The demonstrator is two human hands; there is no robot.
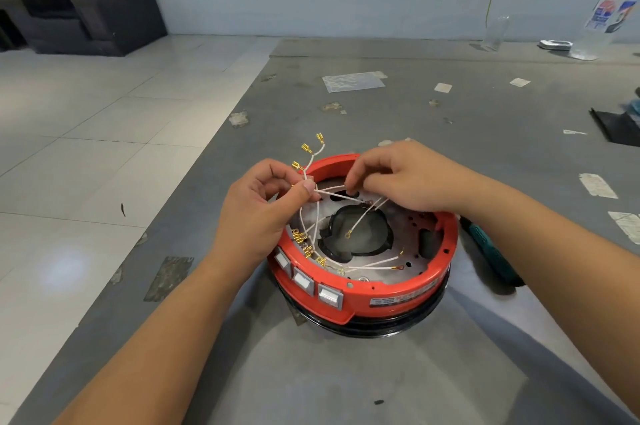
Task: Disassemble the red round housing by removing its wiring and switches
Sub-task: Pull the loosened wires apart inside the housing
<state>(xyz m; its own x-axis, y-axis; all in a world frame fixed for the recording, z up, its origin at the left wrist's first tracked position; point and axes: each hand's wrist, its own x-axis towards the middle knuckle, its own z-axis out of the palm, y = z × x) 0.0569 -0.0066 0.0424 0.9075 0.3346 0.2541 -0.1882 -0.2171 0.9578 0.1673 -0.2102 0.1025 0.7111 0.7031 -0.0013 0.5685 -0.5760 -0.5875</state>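
Red round housing (398,293) sits open side up on grey table (450,95), near centre, just in front of the person, w/ black ring under it. Inside: metal plate w/ dark centre opening, white wires (360,220) looping across, gold terminals at their ends; some ends stick up free past the far-left rim, a few ring lugs lie loose on the plate. 3 white rocker switches (304,281) sit in the front-left wall, not yet out; cluster of gold spade connectors just behind them, can't tell if plugged on or pulled off. Step in hand looks like wiring removal: gathering/untangling the loose harness. Next move prob needs freeing the remaining connectors behind the switches, then lifting the bundle clear w/o snagging on the plate holes; switches come after. Left hand (263,206) has fingers curled, thumb and forefinger pinching the wire bundle at the left rim, grip closed tight on it. Right hand (398,175) is over the far rim, fingers curled down, tips on or pinching a wire strand, exact contact partly hidden. Teal-handled tool (491,251) lies just right of housing under the right forearm. Clear plastic bottle (602,9) far right, well apart.
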